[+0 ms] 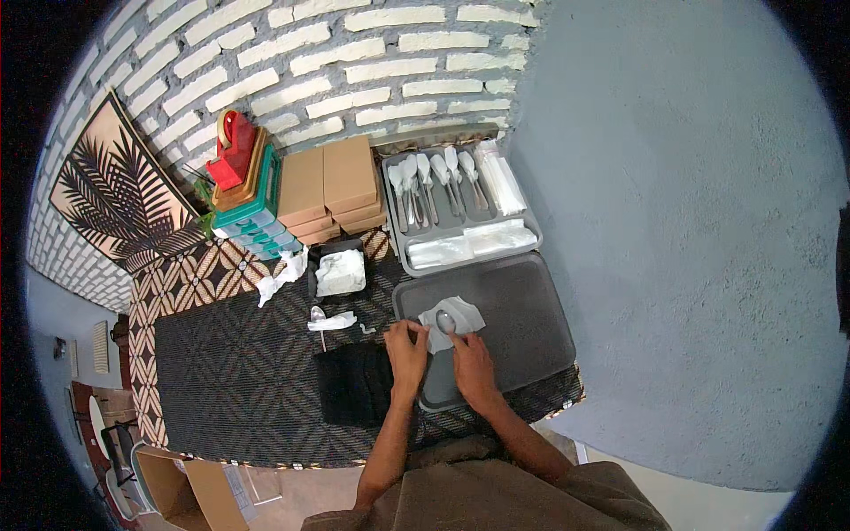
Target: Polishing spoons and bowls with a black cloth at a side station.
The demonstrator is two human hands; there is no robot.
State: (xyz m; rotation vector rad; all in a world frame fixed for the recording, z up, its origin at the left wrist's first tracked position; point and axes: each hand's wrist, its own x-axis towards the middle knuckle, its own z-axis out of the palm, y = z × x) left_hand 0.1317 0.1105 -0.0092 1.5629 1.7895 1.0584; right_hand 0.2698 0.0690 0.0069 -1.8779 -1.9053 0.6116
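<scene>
A metal spoon [445, 321] lies bowl-up over a white paper napkin [472, 317], on a dark grey tray [524, 312]. My right hand [473, 368] grips the spoon just below its bowl, and its handle is hidden under the fingers. At the napkin's left edge, my left hand [406, 355] pinches the paper between thumb and fingertips. Behind this tray stands a grey compartment tray [418, 271]. It holds several pieces of cutlery [425, 179] with their upper ends wrapped in white paper, plus clear plastic sleeves [471, 244] and a further bundle of sleeves [501, 178].
Left of my hands are a black cloth [352, 385], a second spoon [318, 312] with crumpled paper [334, 322] across it, and a black box [339, 249] of napkins. Cardboard boxes [329, 176], a teal drawer unit [255, 212] and a red tape dispenser [230, 156] line the brick wall.
</scene>
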